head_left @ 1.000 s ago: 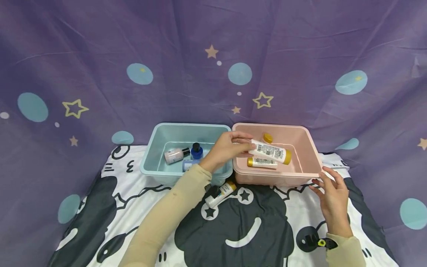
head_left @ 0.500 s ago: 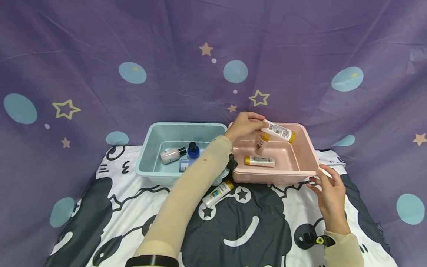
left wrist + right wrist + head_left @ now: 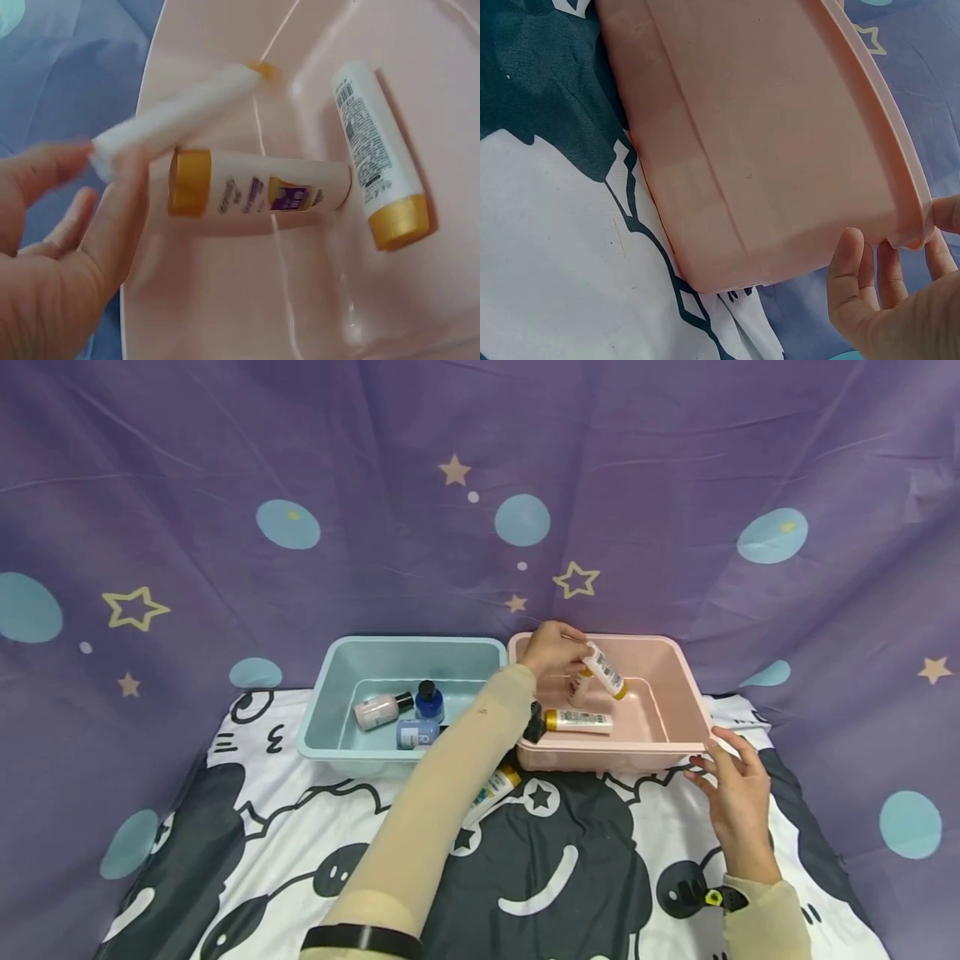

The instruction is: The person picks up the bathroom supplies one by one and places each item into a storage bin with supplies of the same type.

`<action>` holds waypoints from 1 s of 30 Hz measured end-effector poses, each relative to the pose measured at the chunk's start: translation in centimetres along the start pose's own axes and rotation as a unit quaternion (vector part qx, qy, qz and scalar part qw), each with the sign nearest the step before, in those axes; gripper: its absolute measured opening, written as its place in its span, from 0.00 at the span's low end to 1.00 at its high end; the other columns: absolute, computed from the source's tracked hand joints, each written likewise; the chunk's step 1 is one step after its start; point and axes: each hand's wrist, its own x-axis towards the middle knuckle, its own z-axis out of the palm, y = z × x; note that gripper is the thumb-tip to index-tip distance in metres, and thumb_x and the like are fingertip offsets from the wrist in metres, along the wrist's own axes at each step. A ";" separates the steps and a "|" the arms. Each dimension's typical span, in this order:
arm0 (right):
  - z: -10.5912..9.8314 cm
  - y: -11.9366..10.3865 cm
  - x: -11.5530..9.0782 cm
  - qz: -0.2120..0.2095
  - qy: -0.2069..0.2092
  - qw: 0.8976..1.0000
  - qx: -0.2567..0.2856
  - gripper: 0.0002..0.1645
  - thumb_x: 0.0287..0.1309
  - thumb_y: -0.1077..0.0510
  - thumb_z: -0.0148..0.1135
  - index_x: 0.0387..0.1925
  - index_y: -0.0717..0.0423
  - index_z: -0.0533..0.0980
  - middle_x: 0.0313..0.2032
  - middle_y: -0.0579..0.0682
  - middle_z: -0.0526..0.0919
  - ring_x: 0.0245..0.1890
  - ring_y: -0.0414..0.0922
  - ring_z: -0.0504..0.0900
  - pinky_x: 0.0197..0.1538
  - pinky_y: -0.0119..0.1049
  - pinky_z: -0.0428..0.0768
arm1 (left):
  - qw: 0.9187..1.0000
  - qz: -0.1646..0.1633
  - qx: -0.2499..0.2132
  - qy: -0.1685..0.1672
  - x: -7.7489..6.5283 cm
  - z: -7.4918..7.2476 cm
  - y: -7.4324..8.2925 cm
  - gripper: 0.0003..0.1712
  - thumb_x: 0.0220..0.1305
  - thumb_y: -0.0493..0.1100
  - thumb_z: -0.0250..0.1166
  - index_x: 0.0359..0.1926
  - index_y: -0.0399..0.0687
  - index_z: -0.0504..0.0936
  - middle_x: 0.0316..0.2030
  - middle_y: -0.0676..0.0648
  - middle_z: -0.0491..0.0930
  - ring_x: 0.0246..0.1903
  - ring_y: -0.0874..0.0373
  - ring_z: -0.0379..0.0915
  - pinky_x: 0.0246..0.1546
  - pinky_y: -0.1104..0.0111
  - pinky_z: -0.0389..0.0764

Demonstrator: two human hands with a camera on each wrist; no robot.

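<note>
My left hand (image 3: pixel 553 647) reaches over the pink bin (image 3: pixel 622 749) near its back left corner. Its thumb and fingertips pinch the bottom end of a white tube with a gold cap (image 3: pixel 180 112), which slants cap-down toward the bin's middle and is blurred in the left wrist view. Below it are a tube with a purple label (image 3: pixel 259 187) and another gold-capped tube lying flat (image 3: pixel 367 135). At the bin's front right corner, my right hand (image 3: pixel 738 806) grips the rim, thumb on its edge and fingers underneath.
Left of the pink bin stands a light blue bin (image 3: pixel 375 754). Inside are a pale pink bottle (image 3: pixel 377 712), a dark blue bottle (image 3: pixel 429 703) and a light blue bottle (image 3: pixel 417 734). Partly behind my left forearm, another white tube (image 3: pixel 497 785) lies on the patterned cloth (image 3: pixel 540 893).
My left hand has moved toward the back of the pink bin with the tube, whose capped end now tips more steeply down. The right hand stays at the rim.
</note>
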 end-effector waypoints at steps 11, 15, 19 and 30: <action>0.1 -0.2 -0.4 0.000 -0.008 1.000 0.011 0.23 0.62 0.63 0.69 0.58 0.58 0.77 0.41 0.53 0.82 0.31 0.47 0.85 0.28 0.39 0.87 | 0.999 0.048 -0.024 -0.002 -3.6 -1.7 2.5 0.19 0.61 0.34 0.72 0.51 0.31 0.81 0.37 0.43 0.85 0.34 0.50 0.84 0.36 0.64 0.87; 0.1 -0.2 -0.3 0.004 -0.003 1.000 0.008 0.23 0.62 0.63 0.69 0.59 0.58 0.77 0.43 0.53 0.81 0.31 0.47 0.85 0.28 0.39 0.87 | 0.996 0.094 -0.007 0.008 -6.6 -3.2 3.2 0.17 0.60 0.36 0.73 0.50 0.36 0.83 0.41 0.44 0.85 0.36 0.54 0.84 0.36 0.67 0.86; 0.0 -0.2 -0.1 0.011 0.001 1.000 0.005 0.24 0.61 0.61 0.71 0.59 0.57 0.77 0.43 0.53 0.82 0.31 0.48 0.85 0.28 0.39 0.87 | 0.991 0.132 0.012 0.022 -10.0 -5.1 3.2 0.19 0.61 0.39 0.73 0.52 0.38 0.83 0.45 0.42 0.85 0.40 0.55 0.84 0.39 0.67 0.86; -0.3 -0.5 0.4 0.024 0.004 1.000 0.011 0.26 0.60 0.60 0.72 0.59 0.55 0.76 0.45 0.52 0.81 0.31 0.47 0.84 0.28 0.39 0.86 | 0.985 0.164 0.032 0.034 -18.9 -8.8 0.3 0.19 0.63 0.42 0.72 0.54 0.45 0.83 0.48 0.47 0.84 0.45 0.56 0.83 0.43 0.62 0.85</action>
